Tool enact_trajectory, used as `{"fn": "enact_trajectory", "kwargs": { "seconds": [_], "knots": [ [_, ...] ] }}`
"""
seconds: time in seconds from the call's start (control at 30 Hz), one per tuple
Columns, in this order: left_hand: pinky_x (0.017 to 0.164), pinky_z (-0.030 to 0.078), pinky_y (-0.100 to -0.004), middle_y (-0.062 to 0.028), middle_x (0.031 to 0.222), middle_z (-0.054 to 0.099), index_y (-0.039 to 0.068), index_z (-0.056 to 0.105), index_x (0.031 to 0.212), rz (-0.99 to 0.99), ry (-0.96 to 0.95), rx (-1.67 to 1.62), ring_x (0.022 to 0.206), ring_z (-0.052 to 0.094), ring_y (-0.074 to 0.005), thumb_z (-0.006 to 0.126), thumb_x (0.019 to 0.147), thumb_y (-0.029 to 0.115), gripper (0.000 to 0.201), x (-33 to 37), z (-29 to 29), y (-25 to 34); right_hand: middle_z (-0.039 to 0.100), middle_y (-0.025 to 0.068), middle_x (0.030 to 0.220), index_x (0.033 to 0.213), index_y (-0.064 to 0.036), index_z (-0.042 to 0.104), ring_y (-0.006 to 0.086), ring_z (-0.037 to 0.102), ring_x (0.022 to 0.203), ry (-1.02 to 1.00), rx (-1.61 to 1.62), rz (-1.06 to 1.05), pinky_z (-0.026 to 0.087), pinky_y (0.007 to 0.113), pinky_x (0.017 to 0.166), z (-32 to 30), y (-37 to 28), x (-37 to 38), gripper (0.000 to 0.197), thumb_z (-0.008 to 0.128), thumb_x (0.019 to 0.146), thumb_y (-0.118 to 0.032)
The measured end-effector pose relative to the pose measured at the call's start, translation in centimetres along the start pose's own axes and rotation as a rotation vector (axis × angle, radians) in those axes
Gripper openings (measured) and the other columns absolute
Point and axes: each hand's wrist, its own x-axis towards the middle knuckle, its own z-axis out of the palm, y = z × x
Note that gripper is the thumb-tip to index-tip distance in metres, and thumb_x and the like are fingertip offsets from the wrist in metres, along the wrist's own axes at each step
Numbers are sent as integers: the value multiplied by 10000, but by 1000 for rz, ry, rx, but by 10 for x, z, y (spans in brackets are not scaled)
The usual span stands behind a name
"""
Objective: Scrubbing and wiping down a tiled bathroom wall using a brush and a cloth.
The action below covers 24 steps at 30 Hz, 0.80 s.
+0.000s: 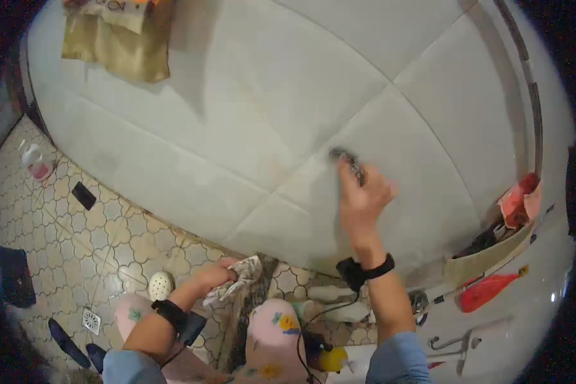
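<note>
Right hand (365,198): closed on a dark, speckled scrubbing pad (349,163), held against the white tiled wall (422,121) beside a joint, well in from the wall's lower edge. Left hand (214,278): apart from the right, gripping a crumpled, stained cloth (243,281) near that edge.
Step, as judged: scrubbing tile; the next stroke calls for firm, flat pressure.
Containers: pump bottle (38,165), pink contents, floor's left edge; tan bag (115,54), wall's upper left corner, contents hidden; rack (480,264), wall's right edge, holding dark articles and a red packet (521,201).
</note>
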Motion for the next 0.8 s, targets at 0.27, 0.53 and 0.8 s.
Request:
{"fn": "enact_trajectory", "kwargs": {
  "seconds": [0.27, 0.53, 0.8],
  "knots": [
    [754, 426, -274, -73, 956, 604, 54, 553, 1140, 4, 64, 132, 858, 534, -163, 504, 725, 32, 418, -3, 2, 6, 487, 16, 947, 1158, -241, 561, 210, 439, 917, -86, 166, -149, 333, 397, 750, 31, -77, 13, 395, 501, 777, -159],
    [642, 424, -249, -24, 885, 597, 56, 551, 1135, -91, 72, 40, 753, 525, -110, 508, 702, 21, 437, 2, 0, -3, 496, 26, 977, 1156, -250, 564, 216, 438, 913, -49, 60, -138, 338, 385, 751, 22, -76, 10, 397, 498, 780, -142],
    [655, 424, -242, -20, 902, 599, 49, 546, 1143, -31, 46, 231, 757, 522, -108, 498, 711, 28, 435, -7, 4, 15, 483, 13, 976, 1047, -234, 634, 207, 425, 920, -104, 232, -261, 328, 349, 766, 46, -74, -39, 347, 556, 734, -106]
  ]
}}
